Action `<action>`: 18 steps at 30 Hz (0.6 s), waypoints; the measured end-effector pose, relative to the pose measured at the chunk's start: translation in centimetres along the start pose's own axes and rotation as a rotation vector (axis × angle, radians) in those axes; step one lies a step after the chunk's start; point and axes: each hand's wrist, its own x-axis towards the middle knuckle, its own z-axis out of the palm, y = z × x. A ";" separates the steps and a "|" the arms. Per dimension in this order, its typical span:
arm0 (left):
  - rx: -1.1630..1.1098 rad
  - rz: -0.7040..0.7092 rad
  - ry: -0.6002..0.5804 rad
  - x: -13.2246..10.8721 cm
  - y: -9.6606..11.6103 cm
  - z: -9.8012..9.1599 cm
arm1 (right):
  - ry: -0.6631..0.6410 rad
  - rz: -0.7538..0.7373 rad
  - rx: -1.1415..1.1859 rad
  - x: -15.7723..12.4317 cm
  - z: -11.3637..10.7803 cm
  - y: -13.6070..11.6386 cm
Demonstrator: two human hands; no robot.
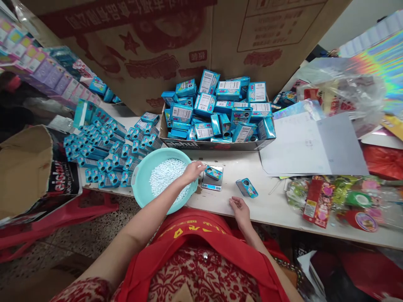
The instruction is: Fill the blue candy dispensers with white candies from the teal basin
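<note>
My left hand [193, 172] reaches over the rim of a turquoise basin [138, 181] of small pale candies [168, 174]. Its fingertips are pinched together beside a small blue candy box [214, 172]; what they hold, if anything, is too small to make out. That box rests on a small digital scale [213, 184]. My right hand [241, 209] lies at the table's front edge with loosely bent fingers and nothing in it. Just beyond it stands another blue candy box [247, 188], apart from the fingers.
Behind the scale, an open carton [217, 145] is heaped with blue boxes. Many more blue boxes [107, 147] stand in rows at left. A large cardboard box [226, 37] rises at the back. Papers [296, 147] and bagged sweets [346, 201] lie at right; a red stool [72, 216] stands at lower left.
</note>
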 end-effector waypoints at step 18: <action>0.180 0.083 0.046 1.0 1.2 1.1 | 0.045 0.017 0.021 -0.1 -0.8 0.9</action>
